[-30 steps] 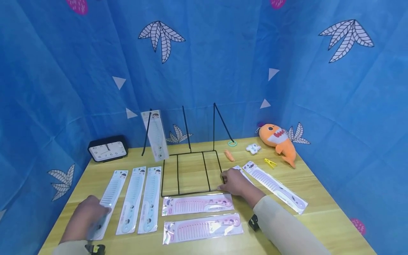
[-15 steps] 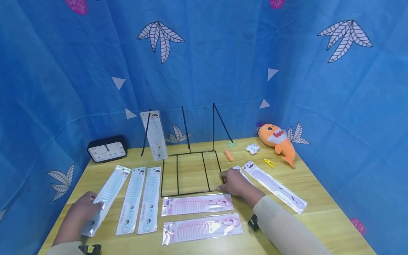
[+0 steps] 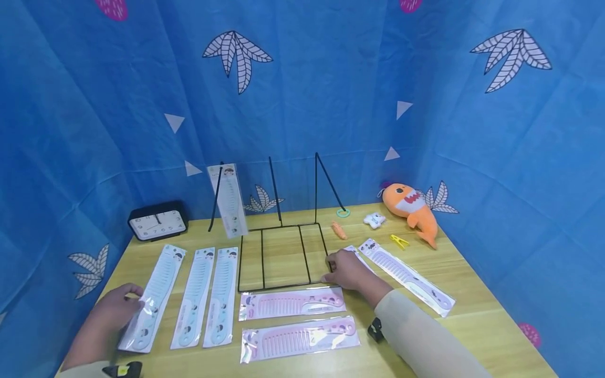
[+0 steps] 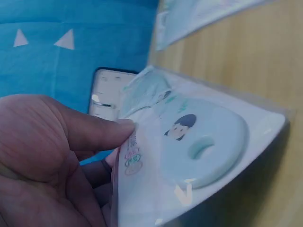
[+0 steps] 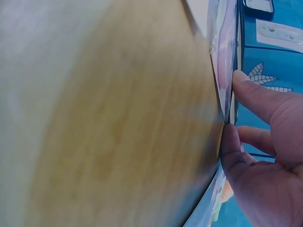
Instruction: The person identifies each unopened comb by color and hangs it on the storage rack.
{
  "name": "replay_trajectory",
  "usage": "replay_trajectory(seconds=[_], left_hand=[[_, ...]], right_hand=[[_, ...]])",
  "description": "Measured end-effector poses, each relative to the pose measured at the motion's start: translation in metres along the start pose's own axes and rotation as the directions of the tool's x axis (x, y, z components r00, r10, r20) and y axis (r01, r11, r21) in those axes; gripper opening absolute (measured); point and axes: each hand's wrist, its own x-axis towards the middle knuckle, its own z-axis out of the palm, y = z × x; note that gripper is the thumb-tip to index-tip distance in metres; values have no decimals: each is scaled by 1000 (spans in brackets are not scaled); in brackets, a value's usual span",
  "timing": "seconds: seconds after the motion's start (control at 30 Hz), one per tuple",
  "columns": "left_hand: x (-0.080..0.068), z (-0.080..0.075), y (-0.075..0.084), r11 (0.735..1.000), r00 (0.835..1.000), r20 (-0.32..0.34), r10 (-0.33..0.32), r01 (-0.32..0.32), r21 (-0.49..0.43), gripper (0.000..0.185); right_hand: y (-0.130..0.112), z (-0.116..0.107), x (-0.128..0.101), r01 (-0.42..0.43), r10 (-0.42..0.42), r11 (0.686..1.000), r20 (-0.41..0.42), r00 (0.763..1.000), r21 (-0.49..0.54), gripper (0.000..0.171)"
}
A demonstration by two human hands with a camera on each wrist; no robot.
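My left hand (image 3: pixel 115 307) pinches the left edge of a packaged pale-blue comb (image 3: pixel 153 299), thumb on top and fingers behind. In the left wrist view, the thumb presses the clear wrapper beside the comb's round handle end (image 4: pixel 203 146), and the package tilts off the table. My right hand (image 3: pixel 350 269) grips the front right corner of a black wire rack (image 3: pixel 285 286), fingers bent; in the right wrist view its thumb (image 5: pixel 244 82) meets a thin dark line. Another packaged blue comb (image 3: pixel 229 202) hangs on the rack's left prong. Beneath the right hand, one more package (image 3: pixel 361 257) is partly hidden.
Two packaged blue combs (image 3: pixel 194 299) (image 3: pixel 221 296) lie left of the rack, two pink ones (image 3: pixel 293 303) (image 3: pixel 300 338) in front, a purple one (image 3: pixel 406 275) right. A clock (image 3: pixel 158 221), orange plush shark (image 3: pixel 411 212), yellow clip (image 3: pixel 399 241) and small toys (image 3: pixel 374 220) stand behind.
My left hand has shifted left and slightly up, moving and turning the packaged blue comb a little away from the other blue ones. The right hand stays at the rack's corner.
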Motion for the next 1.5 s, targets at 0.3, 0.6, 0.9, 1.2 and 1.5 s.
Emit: replay_trajectory(seconds=[0.3, 0.6, 0.9, 1.2, 1.5], left_hand=[[-16, -17, 16, 941, 956, -154, 248, -276, -195, 28], [-33, 17, 36, 748, 807, -328, 492, -584, -316, 30], [-55, 50, 69, 653, 723, -329, 608, -690, -312, 29], [-57, 71, 93, 649, 712, -260, 653, -702, -293, 33], [-53, 76, 107, 711, 778, -204, 595, -627, -319, 27]], right_hand=[[2, 0, 0, -4, 4, 1000, -8, 1000, -5, 48], [-1, 1, -2, -5, 5, 1000, -9, 1000, 7, 48], [-2, 0, 0, 10, -10, 1000, -4, 1000, 5, 48], [0, -1, 0, 15, -15, 1000, -7, 1000, 9, 47], [1, 1, 0, 12, -12, 1000, -1, 1000, 22, 45]])
